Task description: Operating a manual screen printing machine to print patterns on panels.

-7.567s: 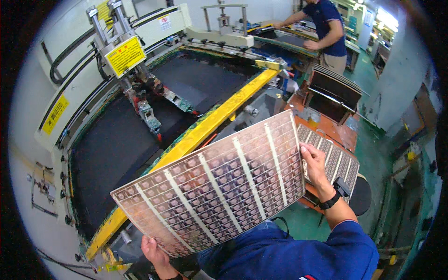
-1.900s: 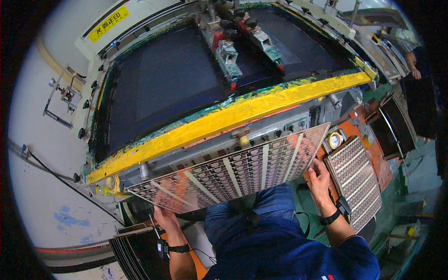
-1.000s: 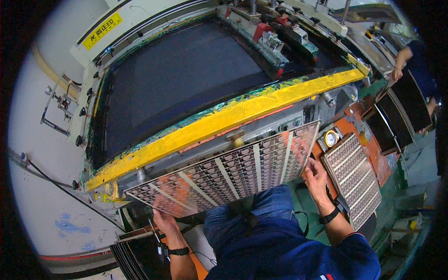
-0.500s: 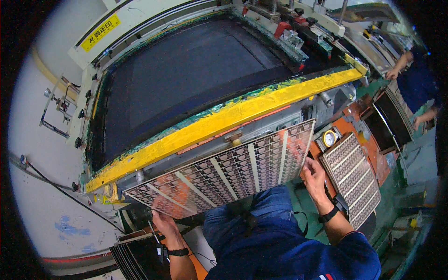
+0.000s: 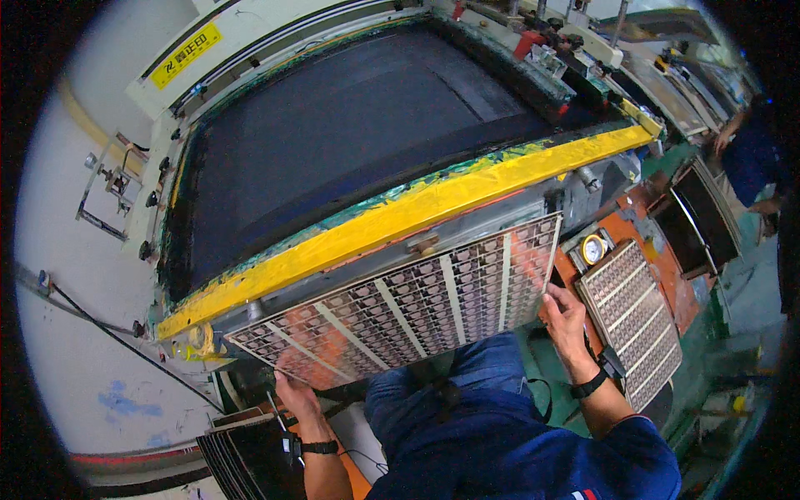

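A large shiny panel (image 5: 408,308), printed with rows of small repeated shapes and pale stripes, is held tilted in front of my body. My left hand (image 5: 298,395) grips its lower left corner, the fingers partly hidden at the edge. At its right edge my right hand (image 5: 564,321) pinches the panel between thumb and fingers. Just beyond the panel is a screen printing frame (image 5: 446,212) with a yellow front bar, around a dark, ink-covered screen (image 5: 350,125).
Right of my right hand, a stack of similar printed panels (image 5: 633,321) lies by a round yellow-rimmed gauge (image 5: 592,248) on an orange surface. Dark sheets (image 5: 250,458) stand at the lower left, near a rack (image 5: 696,217) opposite. A co-worker (image 5: 754,158) stands at the far right.
The held panel and both hands stay nearly in place. The view has shifted slightly, and the co-worker's arms at the far right have moved.
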